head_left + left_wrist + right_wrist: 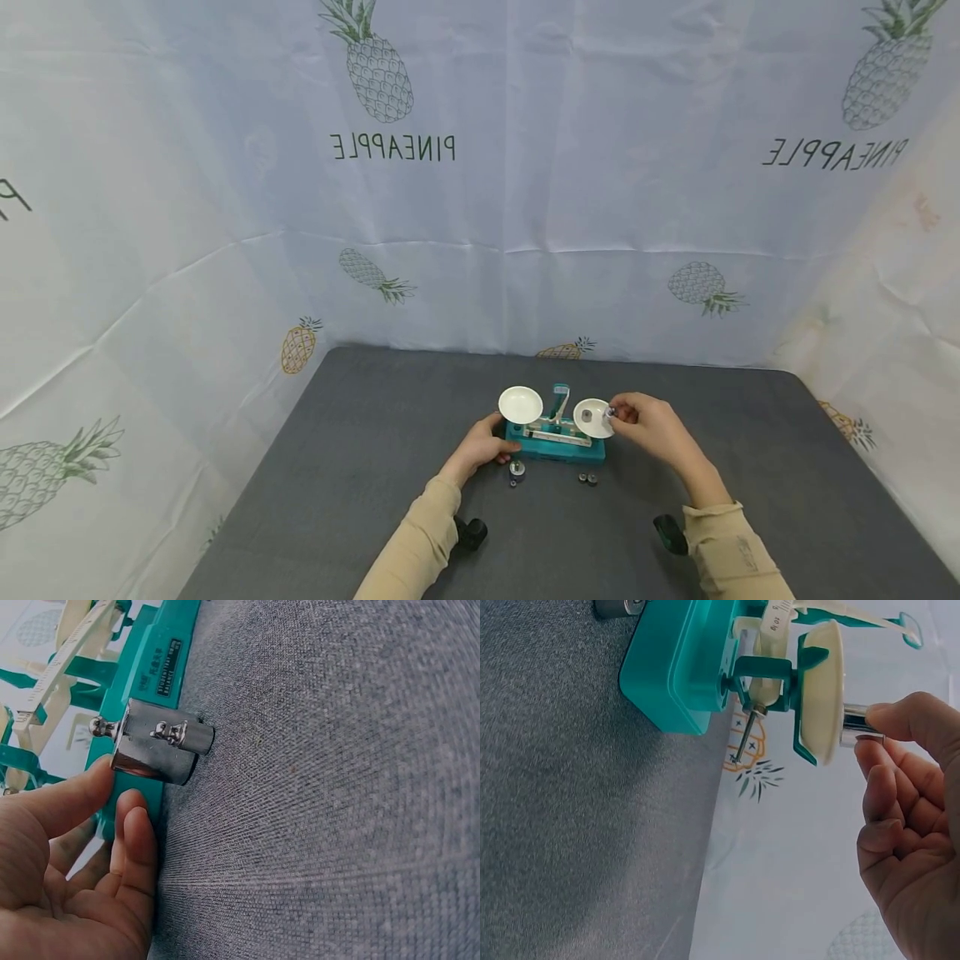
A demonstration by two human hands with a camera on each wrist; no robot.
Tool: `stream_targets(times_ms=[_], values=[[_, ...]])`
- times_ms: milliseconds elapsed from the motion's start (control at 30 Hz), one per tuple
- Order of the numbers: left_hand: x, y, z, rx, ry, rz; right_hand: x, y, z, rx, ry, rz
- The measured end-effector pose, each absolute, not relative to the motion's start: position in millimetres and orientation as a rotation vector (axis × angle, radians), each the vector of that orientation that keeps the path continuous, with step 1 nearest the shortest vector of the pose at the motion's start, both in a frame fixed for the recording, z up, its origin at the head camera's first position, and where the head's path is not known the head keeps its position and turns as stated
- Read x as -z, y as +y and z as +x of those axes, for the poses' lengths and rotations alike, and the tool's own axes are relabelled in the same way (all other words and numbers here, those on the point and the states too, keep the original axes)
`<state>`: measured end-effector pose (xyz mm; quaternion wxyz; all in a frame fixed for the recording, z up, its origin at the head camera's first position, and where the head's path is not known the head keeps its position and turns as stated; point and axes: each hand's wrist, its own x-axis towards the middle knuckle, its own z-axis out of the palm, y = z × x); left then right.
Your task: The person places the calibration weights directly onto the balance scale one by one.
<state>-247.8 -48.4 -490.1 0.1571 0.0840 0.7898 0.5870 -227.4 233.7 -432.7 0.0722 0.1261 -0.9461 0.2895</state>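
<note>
A teal balance scale (562,450) with two cream pans stands on the table. My left hand (480,443) grips the left end of its base, the thumb towards the front. Between thumb and fingertips my right hand (654,427) pinches a shiny metal weight (853,726) at the right pan (596,428); whether its base touches the pan is hard to tell. Another weight (587,415) sits in that pan. The left pan (521,405) holds nothing. Near my left hand, a large cylindrical weight (154,746) and a small knobbed weight (199,738) stand before the base.
Two small weights (588,479) stand in front of the base towards the right. The dark grey table (390,417) ends at a pale hanging cloth (480,200) printed with pineapples. Black devices (472,533) sit at both wrists.
</note>
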Motion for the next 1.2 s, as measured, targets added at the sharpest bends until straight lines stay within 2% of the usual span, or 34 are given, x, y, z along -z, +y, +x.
stream_targets(times_ms=[333,667,900,1200], values=[[519,-46,-265,-1.655,2.281,0.235,433,227,-237,-0.794,-2.943,0.389],[489,-47,-249,-1.689,2.263,0.241,434,227,-245,-0.769,-2.970,0.445],[484,-48,-245,-1.692,2.255,0.252,437,226,-246,-0.782,-2.972,0.443],[513,-47,-262,-1.680,2.266,0.230,438,224,-247,-0.782,-2.970,0.429]])
